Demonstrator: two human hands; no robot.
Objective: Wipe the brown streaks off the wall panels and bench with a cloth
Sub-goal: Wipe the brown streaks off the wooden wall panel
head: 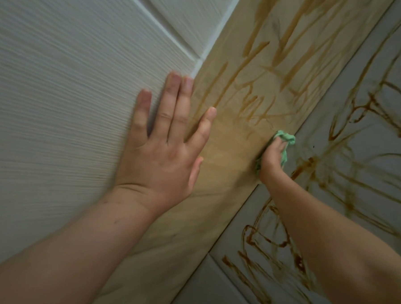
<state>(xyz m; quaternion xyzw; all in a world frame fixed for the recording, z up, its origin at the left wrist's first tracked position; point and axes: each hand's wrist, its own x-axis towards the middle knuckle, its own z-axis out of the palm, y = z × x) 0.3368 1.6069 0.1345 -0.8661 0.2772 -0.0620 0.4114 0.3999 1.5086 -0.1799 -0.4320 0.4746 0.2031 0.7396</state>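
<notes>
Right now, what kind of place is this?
Likely an indoor corner, room type unclear: ribbed white wall panels, a tan bench marked with brown streaks, and a right hand holding a green cloth on it.

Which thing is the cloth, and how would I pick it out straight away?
Find the wide tan strip running diagonally through the middle, between the pale ribbed panel and the grey panels scrawled with brown. At its right edge the right hand grips a small bunched cloth. It is the only mint-green thing among whites, tans and browns.
</notes>
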